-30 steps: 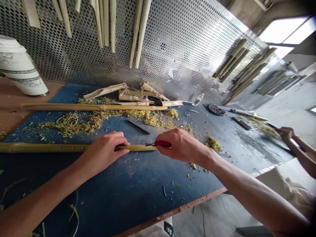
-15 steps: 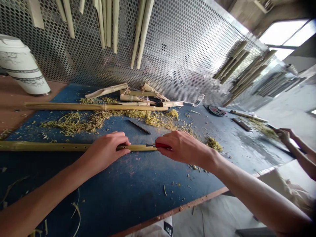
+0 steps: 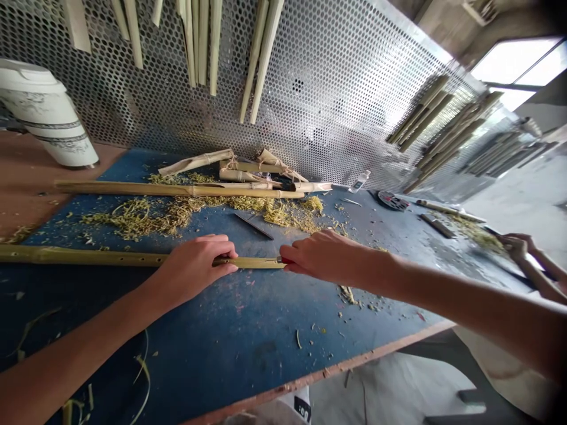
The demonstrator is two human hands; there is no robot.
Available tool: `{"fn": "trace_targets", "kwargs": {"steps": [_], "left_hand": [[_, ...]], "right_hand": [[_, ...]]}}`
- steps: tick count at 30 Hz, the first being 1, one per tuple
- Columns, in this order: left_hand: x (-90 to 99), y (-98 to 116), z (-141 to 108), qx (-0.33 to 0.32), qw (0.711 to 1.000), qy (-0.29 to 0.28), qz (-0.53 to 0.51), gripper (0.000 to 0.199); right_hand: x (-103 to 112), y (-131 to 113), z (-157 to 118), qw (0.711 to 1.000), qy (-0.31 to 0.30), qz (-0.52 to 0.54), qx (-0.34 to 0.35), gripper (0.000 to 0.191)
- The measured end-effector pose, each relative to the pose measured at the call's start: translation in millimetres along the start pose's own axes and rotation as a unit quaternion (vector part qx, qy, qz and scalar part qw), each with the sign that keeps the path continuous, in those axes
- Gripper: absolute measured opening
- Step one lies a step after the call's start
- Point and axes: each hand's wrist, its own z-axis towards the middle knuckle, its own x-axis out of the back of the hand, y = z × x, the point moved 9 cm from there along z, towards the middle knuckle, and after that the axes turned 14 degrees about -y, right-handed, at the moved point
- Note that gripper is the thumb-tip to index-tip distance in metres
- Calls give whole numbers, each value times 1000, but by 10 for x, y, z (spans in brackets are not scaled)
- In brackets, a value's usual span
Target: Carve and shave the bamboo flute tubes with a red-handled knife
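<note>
Free room lies over the near blue-painted worktop (image 3: 248,348); a holed yellow bamboo tube (image 3: 110,256) and, farther, a long yellow bamboo pole (image 3: 177,190) bar the way.

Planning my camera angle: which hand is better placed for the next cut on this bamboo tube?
Probably the right hand: it holds the red-handled knife against the tube; the left hand only grips the tube.

Left hand (image 3: 195,265) and right hand (image 3: 323,257) curled, nearly meeting.

At six o'clock, a smooth, faintly glossy bamboo tube (image 3: 248,263) and a bright metal knife (image 3: 272,260); at twelve, a perforated metal sheet (image 3: 336,100) (dully shiny) above a matt, scuffed blue tabletop (image 3: 248,348).
</note>
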Motion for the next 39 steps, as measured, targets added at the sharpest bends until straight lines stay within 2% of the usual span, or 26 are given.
{"fn": "trace_targets", "kwargs": {"steps": [5, 12, 17, 19, 25, 33, 39], "left_hand": [[-20, -45, 23, 16, 1000, -9, -4, 23], [-37, -45, 31, 28, 999, -18, -17, 26], [-35, -35, 38, 26, 999, -19, -19, 24], [-38, -29, 40, 24, 999, -21, -19, 24], [-47, -52, 44, 26, 999, -22, -22, 21], [-49, -48, 47, 33, 999, -24, -18, 21], [-38, -40, 63, 34, 999, -27, -17, 22]], "right_hand": [[84, 12, 106, 996, -19, -81, 37, 18], [281, 8, 180, 978, -39, -168, 115, 13], [301, 43, 240, 966, -56, -199, 154, 11], [294, 55, 244, 965, -54, -204, 155, 11], [322, 107, 208, 976, -50, -183, 110, 27], [272, 98, 247, 986, -52, -128, 90, 28], [225, 108, 249, 987, -42, -125, 88, 31]]}}
